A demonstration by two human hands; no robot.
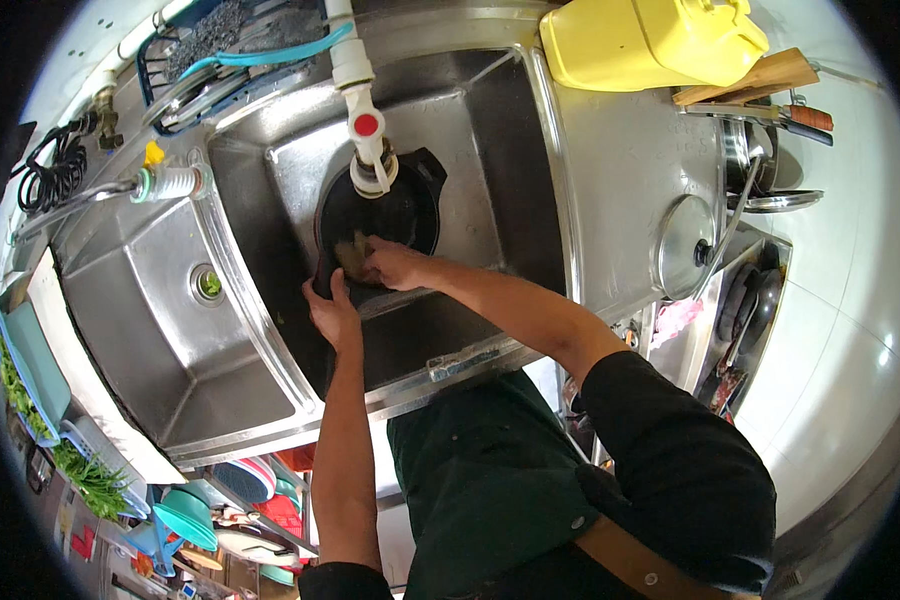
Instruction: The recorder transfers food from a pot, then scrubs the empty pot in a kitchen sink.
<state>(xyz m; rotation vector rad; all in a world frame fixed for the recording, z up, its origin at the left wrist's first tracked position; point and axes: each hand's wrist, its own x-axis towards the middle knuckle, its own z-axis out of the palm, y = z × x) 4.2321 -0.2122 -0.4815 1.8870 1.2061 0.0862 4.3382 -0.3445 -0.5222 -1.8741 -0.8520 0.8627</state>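
Note:
A black pan (405,202) with a short side handle rests in the larger basin of a stainless steel sink (555,165). My left hand (334,307) grips the pan's near left rim or handle, thumb up. Inside the pan, my right hand (396,264) holds a yellowish-brown scrubbing pad (352,255) against the near left part of the pan. A white plastic tap (365,124) with a red dot hangs over the pan and hides part of it. Whether water runs from it cannot be told.
The smaller basin (150,322) lies at left, with green scraps in its drain. A yellow jerrycan (645,45), a wooden board (757,79), knives and a glass lid (686,247) are at right. A dark rack (150,82) with steel wool stands at the back left.

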